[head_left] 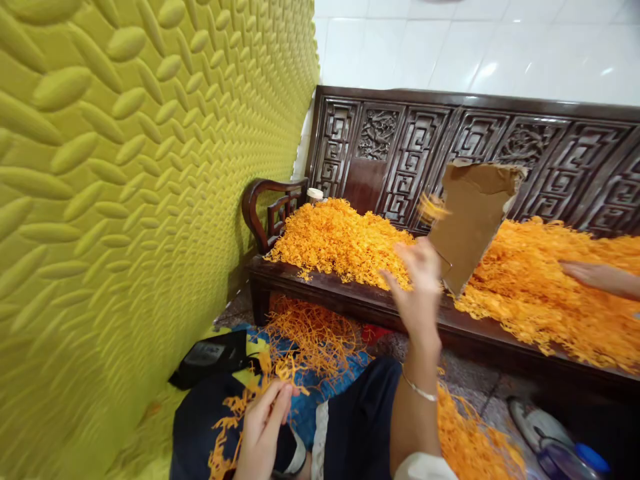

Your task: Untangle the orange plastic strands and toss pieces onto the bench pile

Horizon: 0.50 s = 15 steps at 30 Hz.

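Note:
Low in front, my left hand (265, 423) pinches a bunch of orange curly strands (287, 369); more strands trail down beside its wrist. My right hand (420, 283) is raised before the bench's front edge, blurred by motion, with thumb and fingers apart and nothing seen in it. Just above its fingers a blurred orange piece (434, 208) appears in mid-air, left of an upright brown cardboard sheet (467, 220). Behind that hand, a large heap of short orange pieces (340, 240) covers the bench's left part.
The dark carved wooden bench (320, 287) carries a second orange heap (555, 293) right of the cardboard. Another person's hand (595, 275) touches it. Long orange strands (315, 340) lie under the bench. A padded yellow wall (150, 167) rises left. A blue-lidded container (593, 459) stands lower right.

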Tool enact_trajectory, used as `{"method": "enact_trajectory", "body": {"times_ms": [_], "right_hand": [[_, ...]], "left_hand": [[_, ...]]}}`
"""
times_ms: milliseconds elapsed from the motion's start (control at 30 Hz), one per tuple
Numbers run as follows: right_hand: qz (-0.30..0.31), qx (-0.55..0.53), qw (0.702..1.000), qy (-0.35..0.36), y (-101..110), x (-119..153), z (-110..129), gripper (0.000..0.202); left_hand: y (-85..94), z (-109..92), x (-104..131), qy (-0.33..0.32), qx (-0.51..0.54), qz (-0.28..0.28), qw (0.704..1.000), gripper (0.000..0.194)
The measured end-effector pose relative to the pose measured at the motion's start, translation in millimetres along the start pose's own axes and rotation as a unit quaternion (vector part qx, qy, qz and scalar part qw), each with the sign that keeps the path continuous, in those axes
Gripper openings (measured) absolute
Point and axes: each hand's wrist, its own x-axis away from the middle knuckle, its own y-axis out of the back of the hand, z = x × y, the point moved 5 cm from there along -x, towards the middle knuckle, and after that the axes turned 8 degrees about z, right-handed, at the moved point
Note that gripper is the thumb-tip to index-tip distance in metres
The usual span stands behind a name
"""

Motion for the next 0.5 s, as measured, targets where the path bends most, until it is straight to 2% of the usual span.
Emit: {"method": "enact_trajectory", "body": {"times_ms": [100,200,333,500], "right_hand": [[0.050,-0.001,0.999,-0.008,-26.1,11.2,-9.6,0.030],[0.125,-0.066,0.989,-0.049,-51.3,47.9,-9.1,0.028],[0.242,-0.175,0.950,-0.092,-81.8,94.2,6.5,0.025],[0.296,-0.325,0.887,-0.143,-96.2,118.4,35.2,0.030]], "left_hand": [[-6.5,0.7,-2.7,0.003,0.016,0.024,1.000,0.038],[-15.4,2.0,-6.4,-0.001,0.023,0.065,0.998,0.040],[-21.3,0.9,-10.7,-0.006,0.019,0.105,0.994,0.037],[-22.9,1.7,-9.7,0.003,-0.001,0.123,0.992,0.032]]}}
